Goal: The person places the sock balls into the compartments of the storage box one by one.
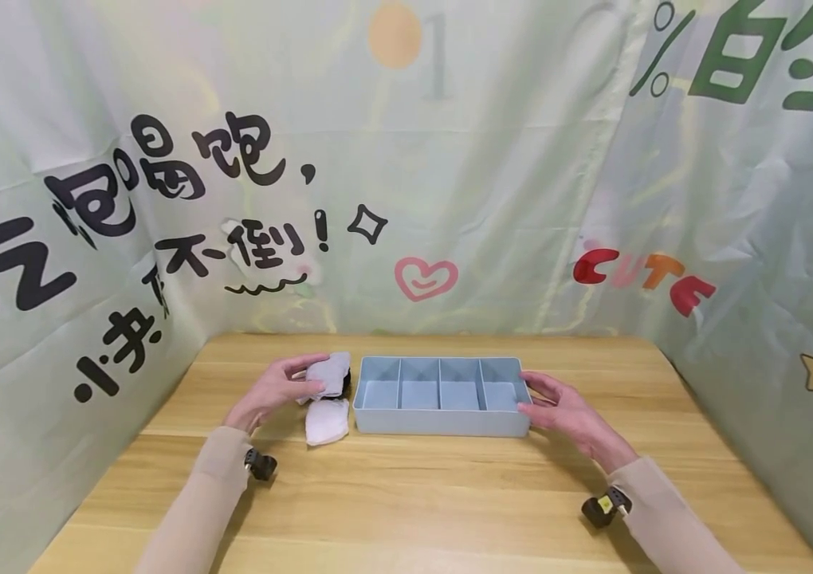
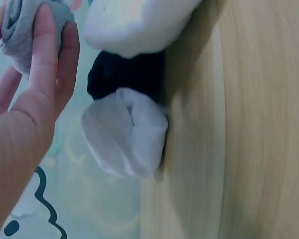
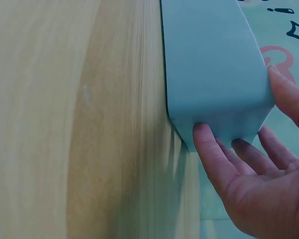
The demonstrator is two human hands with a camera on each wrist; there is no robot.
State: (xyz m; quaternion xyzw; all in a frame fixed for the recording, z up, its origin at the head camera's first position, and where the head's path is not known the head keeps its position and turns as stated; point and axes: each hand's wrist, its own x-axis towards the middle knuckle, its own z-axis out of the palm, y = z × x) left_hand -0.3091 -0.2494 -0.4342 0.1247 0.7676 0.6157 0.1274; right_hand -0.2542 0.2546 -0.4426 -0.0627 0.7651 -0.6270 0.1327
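Holds a grey cloth bundle [image 1: 331,370] in the left hand [image 1: 273,392], nipped between thumb and bent fingers, above the wooden table [image 1: 449,502] and just left of a pale blue box [image 1: 442,423]. Rests the right hand [image 1: 577,421] against the right end of that box, spread wide and only loosely bent, touching the end wall with several fingertips and reaching its upper edge. Has the box lying lengthwise across the table, divided into four compartments in a row. Shows, in the left wrist view, a black bundle [image 2: 127,74] between two white bundles [image 2: 134,22], near the grey one. Wears beige sleeves [image 1: 187,506] and, at each wrist, a small black camera [image 1: 263,465]. Faces a pale green curtain [image 1: 521,199] printed with dark characters [image 1: 256,147] and a pink heart [image 1: 426,281].
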